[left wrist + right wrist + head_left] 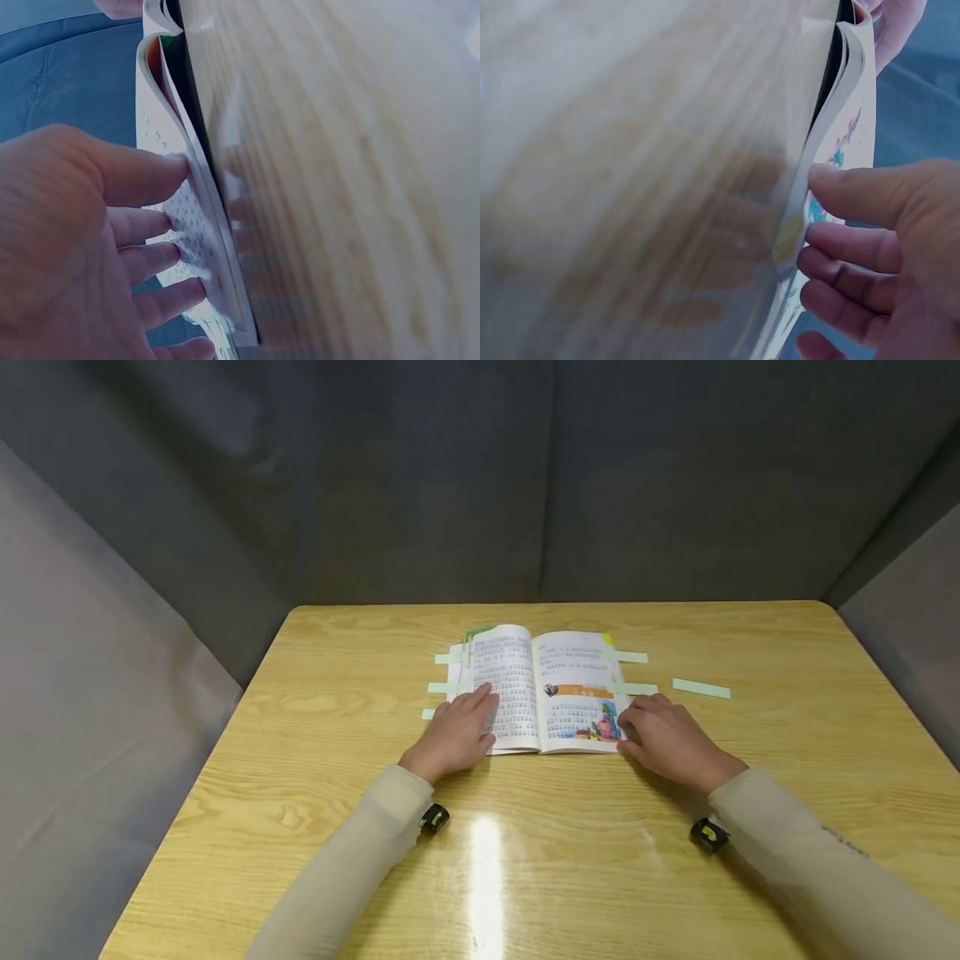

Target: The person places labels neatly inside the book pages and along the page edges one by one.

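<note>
An open book with printed pages lies on the table, its spine running up the middle. My left hand rests on the left page with fingers extended; in the left wrist view, the thumb of the left hand reaches the page's lower edge. At the right page's outer edge, my right hand touches near the lower corner, beside a colourful picture. Seen from the right wrist, the right hand has its thumb and loosely bent fingertips along the page edge, spaced apart. Pale green strips stick out from both sides of the book.
A loose pale green strip lies on the wooden table to the right of the book. Dark curtains hang behind the table's far edge, with lighter cloth at the left side. Each wrist carries a small black device.
</note>
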The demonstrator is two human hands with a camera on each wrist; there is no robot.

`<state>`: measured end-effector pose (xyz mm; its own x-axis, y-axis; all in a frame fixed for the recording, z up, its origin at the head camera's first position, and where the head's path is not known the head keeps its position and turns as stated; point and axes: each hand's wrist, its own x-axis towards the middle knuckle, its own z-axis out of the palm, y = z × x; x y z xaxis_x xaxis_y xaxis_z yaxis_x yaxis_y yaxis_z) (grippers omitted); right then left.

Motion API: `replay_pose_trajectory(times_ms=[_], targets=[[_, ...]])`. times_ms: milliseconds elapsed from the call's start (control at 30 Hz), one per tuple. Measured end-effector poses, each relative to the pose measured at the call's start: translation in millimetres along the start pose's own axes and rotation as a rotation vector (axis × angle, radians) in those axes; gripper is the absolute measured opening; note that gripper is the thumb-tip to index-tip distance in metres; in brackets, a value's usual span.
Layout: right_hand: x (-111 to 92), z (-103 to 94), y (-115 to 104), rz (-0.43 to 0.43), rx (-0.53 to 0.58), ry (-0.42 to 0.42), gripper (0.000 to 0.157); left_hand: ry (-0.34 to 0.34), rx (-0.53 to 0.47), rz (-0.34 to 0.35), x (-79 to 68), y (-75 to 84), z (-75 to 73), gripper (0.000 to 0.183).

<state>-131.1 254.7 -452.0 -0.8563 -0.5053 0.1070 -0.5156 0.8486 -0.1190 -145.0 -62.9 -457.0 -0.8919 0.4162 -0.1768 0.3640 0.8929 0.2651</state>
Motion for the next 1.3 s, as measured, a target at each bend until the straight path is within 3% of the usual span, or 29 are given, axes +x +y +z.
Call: replay_pose_trajectory(times_ms=[267,500,733,1033,1300], targets=[[2,-2.0,3,-0.068,0.015,-0.007,0.011,-0.009,-0.002,0.003,5.2,2.9,0.5,0.064],[0,0.7,2,-0.069,0.030,0.017,0.010,-0.017,-0.013,0.009,8.9,0.7,1.3,0.064],[-5,2.9,-3,-0.010,0.064,0.005,0.013,-0.044,-0.028,-0.003,8.4,-1.6,6.0,0.065],[-6,5.5,-8,-0.028,0.029,0.057,0.014,-0.053,-0.031,-0.022,4.9,-0.3,2.0,0.064],[-6,1.9,-10,0.035,0.003,0.005,0.022,-0.060,-0.020,-0.018,2.7,-1.3,1.9,0.064]])
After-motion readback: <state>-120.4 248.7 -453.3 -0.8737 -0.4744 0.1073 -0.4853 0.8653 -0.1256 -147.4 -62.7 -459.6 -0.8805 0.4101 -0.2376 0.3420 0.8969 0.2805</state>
